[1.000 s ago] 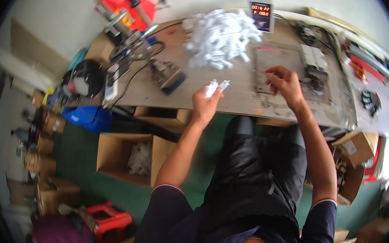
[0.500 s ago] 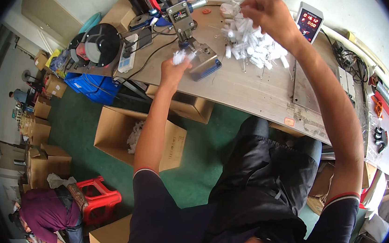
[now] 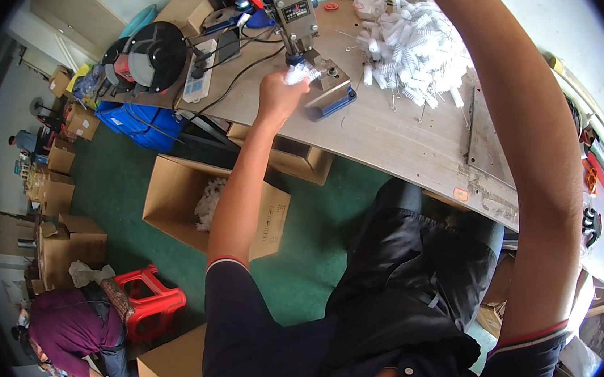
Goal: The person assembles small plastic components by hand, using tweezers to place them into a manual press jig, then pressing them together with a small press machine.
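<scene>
My left hand [image 3: 279, 99] is closed around a white ribbed plastic piece [image 3: 302, 73], beside the metal fixture of a bench press [image 3: 296, 15]. The fixture is a steel block [image 3: 333, 87] with a blue base, just right of that hand. My right forearm [image 3: 506, 70] reaches up past the picture's top edge, so my right hand is out of sight. Left of that forearm lies a heap of white ribbed plastic pieces [image 3: 413, 54], with thin metal pins sticking out along its near side.
A cut-off saw [image 3: 147, 57] and a power strip [image 3: 198, 73] with cables stand on the table's left. An open cardboard box [image 3: 266, 218] holding white pieces sits on the floor below. A co-worker [image 3: 74, 323] bends beside a red stool [image 3: 160, 302].
My right hand has gone from above the heap out past the top edge. My left hand, still holding the white piece, is nearer the press. The whole view has shifted slightly.
</scene>
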`<state>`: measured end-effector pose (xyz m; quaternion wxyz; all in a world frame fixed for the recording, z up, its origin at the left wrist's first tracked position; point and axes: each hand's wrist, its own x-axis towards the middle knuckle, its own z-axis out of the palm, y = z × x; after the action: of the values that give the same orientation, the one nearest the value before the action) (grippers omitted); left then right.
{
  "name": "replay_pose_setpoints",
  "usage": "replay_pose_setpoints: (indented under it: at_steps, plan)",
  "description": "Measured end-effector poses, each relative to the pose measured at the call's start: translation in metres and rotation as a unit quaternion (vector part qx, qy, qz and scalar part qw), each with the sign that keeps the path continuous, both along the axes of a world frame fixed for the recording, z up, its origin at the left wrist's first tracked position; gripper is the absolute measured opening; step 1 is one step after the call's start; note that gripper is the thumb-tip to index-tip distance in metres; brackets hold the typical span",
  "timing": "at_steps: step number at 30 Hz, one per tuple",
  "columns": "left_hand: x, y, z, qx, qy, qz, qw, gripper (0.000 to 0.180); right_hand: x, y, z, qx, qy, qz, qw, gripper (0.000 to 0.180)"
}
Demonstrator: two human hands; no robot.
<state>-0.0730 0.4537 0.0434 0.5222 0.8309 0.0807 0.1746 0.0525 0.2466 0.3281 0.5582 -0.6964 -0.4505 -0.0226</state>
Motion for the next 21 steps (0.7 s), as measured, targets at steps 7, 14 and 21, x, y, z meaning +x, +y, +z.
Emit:
replay_pose_setpoints:
  at_steps: [7, 14, 21]
  plan:
    - [-0.005, -0.001, -0.004, 0.115, -0.044, 0.046, 0.991, 0.022, -0.055, -0.041, -0.008, 0.008, 0.029, -0.087, 0.996, 0.06]
    - [-0.004, -0.004, 0.007, 0.08, 0.0, 0.021, 0.997, 0.02, -0.089, -0.085, -0.099, 0.051, 0.012, -0.024, 0.998, 0.033]
    - [-0.004, -0.001, 0.008, 0.093, 0.001, 0.009, 0.996, 0.018, -0.101, -0.086, -0.197, 0.044, -0.174, -0.068, 0.982, 0.025]
